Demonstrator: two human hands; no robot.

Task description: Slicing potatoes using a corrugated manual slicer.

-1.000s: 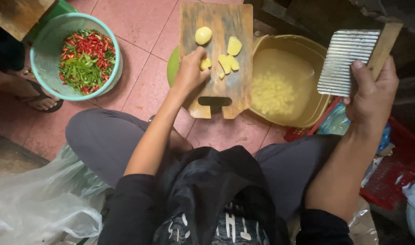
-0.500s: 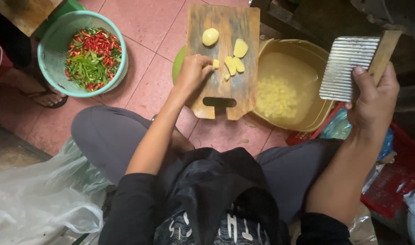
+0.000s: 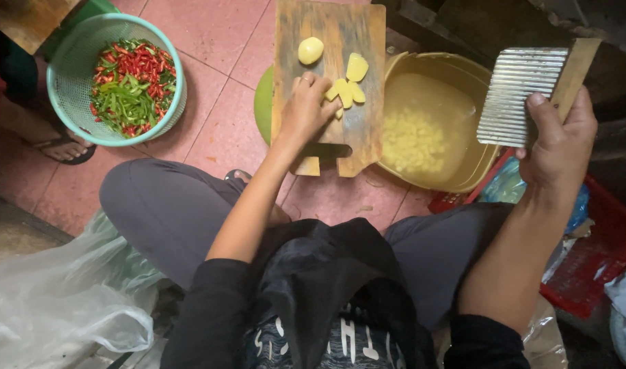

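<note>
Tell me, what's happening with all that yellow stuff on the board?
A person sits on the floor at a wooden cutting board. The left hand rests on the board, fingers touching some potato pieces; a whole peeled potato lies farther up. The right hand holds a wavy-bladed cutter up over a yellow tub of water and cut potato. A green basket of chillies stands apart.

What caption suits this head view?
Left hand gathers potato slices on a cutting board; right hand holds a crinkle cutter.
</note>
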